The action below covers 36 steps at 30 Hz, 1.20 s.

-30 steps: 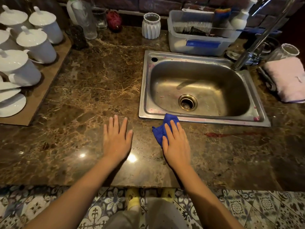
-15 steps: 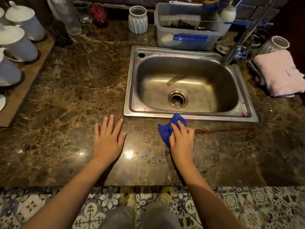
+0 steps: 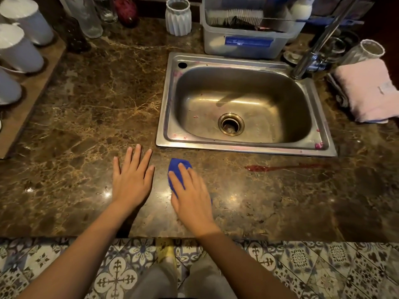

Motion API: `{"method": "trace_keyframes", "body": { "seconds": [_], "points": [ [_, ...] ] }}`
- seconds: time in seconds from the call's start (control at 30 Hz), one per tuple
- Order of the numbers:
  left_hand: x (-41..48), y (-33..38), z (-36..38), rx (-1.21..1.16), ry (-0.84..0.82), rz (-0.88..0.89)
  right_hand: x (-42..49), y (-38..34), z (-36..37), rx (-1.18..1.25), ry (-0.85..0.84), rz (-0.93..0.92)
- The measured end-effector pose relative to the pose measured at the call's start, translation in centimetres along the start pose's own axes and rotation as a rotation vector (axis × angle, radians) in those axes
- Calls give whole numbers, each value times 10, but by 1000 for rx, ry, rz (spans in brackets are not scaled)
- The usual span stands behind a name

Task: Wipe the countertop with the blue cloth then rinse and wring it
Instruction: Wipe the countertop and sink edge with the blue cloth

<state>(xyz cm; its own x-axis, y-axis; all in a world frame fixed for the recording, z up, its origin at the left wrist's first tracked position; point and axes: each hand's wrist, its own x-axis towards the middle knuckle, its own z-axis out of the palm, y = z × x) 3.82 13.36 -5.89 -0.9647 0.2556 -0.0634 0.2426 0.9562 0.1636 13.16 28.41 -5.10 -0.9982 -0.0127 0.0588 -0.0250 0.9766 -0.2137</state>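
Observation:
The blue cloth [image 3: 177, 172] lies on the brown marble countertop [image 3: 90, 117], just in front of the steel sink's [image 3: 241, 145] near rim. My right hand [image 3: 191, 194] presses flat on top of it and covers most of it; only its far left part shows. My left hand [image 3: 132, 179] rests flat on the counter beside it, fingers spread and holding nothing. A red smear [image 3: 278, 167] streaks the counter to the right of the cloth, in front of the sink. The tap [image 3: 317, 39] rises at the sink's far right corner.
White lidded mugs [image 3: 18, 48] stand on a wooden board at the left. Glasses, a white ribbed cup [image 3: 178, 17] and a plastic tub [image 3: 248, 39] of utensils line the back. A folded pink towel [image 3: 367, 89] lies to the right of the sink. Patterned floor tiles run below the counter edge.
My right hand has slid the blue cloth left and toward me, away from the sink rim and closer to my left hand. My left hand has stayed flat in place.

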Motion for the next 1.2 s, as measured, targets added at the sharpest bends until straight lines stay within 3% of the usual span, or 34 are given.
{"method": "trace_keyframes", "body": {
  "seconds": [0.2,0.57,0.7,1.2],
  "points": [
    [-4,25,-1,-84,8,-42,3,59,-16,-5,44,128],
    [-18,141,22,-90,-35,151,-22,155,-41,16,59,253],
    [-18,174,27,-64,-42,137,-34,188,-49,19,84,274],
    [-4,291,38,-82,-62,491,-72,289,-71,-12,142,330]
  ]
}}
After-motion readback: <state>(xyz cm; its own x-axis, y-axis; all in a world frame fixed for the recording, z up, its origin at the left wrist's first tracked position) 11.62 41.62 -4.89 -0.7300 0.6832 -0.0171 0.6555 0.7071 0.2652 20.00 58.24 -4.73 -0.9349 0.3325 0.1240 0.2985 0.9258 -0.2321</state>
